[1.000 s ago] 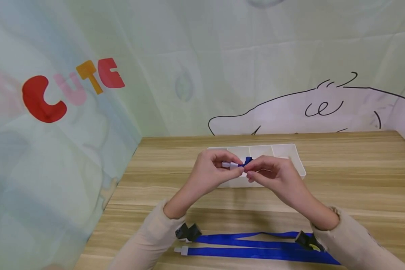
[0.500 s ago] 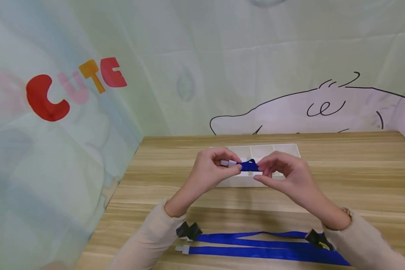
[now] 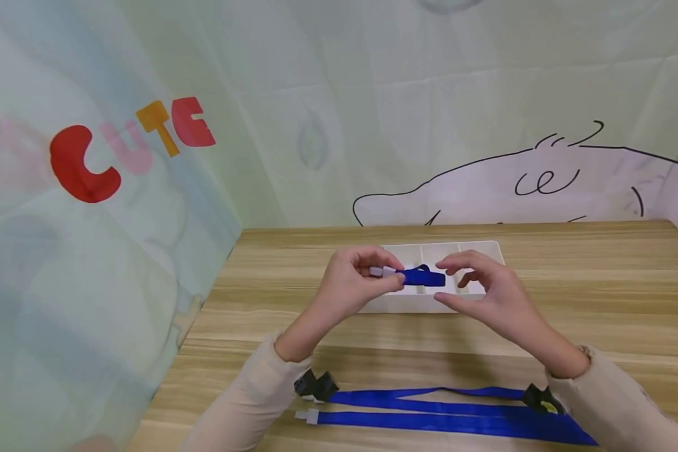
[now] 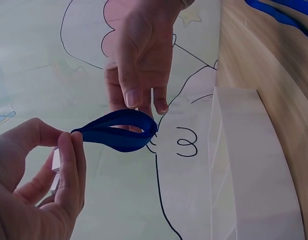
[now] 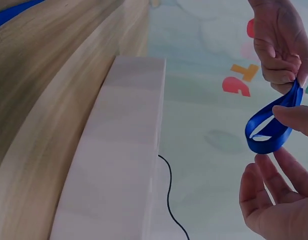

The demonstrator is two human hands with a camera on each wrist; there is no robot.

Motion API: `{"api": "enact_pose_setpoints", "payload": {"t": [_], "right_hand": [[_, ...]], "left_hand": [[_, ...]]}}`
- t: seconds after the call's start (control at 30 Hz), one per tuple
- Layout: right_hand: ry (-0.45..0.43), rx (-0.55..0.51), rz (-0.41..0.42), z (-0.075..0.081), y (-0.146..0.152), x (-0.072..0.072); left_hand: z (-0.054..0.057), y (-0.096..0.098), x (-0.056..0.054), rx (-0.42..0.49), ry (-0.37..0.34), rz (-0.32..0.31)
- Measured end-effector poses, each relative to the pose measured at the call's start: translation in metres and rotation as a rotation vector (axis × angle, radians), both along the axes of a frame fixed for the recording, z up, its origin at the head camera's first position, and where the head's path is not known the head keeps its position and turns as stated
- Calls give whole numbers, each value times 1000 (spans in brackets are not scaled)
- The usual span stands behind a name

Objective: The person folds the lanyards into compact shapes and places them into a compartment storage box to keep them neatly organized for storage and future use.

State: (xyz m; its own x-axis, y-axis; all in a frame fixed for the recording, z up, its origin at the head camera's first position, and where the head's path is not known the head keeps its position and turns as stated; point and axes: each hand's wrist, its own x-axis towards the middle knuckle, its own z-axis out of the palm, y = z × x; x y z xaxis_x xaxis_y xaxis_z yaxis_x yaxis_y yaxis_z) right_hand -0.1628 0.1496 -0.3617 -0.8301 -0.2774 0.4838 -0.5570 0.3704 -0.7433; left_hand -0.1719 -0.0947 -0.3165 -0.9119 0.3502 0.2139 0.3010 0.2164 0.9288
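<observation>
My left hand [image 3: 361, 274] pinches a blue lanyard [image 3: 424, 277] between thumb and fingers, with its white plastic clip [image 3: 380, 271] sticking out on the left. Beyond those fingertips the strap forms a teardrop loop, clearly seen as the blue strap [image 4: 119, 142] in the left wrist view. Around the loop's free end my right hand [image 3: 494, 290] is spread, thumb below and fingers above, gripping nothing. In the right wrist view the right thumb [image 5: 296, 119] overlaps the loop; contact is hard to tell. Behind and below both hands stands a white divided tray [image 3: 407, 304].
More blue lanyards [image 3: 429, 424] lie stretched across the near part of the wooden table [image 3: 248, 301], one with a white clip [image 3: 307, 415]. Black wrist cameras [image 3: 316, 385] sit at both cuffs. Printed cloth [image 3: 328, 157] hangs behind and to the left.
My right hand has let go of the lanyard and moved right, its fingers parting. The strap's loop has come into view between the hands. My left hand keeps its pinch nearly in place.
</observation>
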Motion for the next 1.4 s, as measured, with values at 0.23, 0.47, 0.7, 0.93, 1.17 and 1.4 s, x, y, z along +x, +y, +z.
{"api": "enact_pose_setpoints", "payload": {"t": [0.23,0.47,0.7,0.93,1.17,1.4], "right_hand": [[-109,-78,63,-7,-2,-7],[-145,-152,106,-11,-3,-11],[-161,-207,100,-12,-3,-10],[-192,-255,124,-11,1,-6],[-231,-269,169,-9,5,-3],[-275,-248,164,-8,13,0]], "left_hand": [[-1,-2,-1,43,-43,-13],[-1,-4,-2,83,-60,-20],[-2,-7,-4,90,-72,-3],[-3,-11,-6,102,-102,13],[-7,-13,-9,106,-111,9],[-7,-14,-8,105,-118,0]]}}
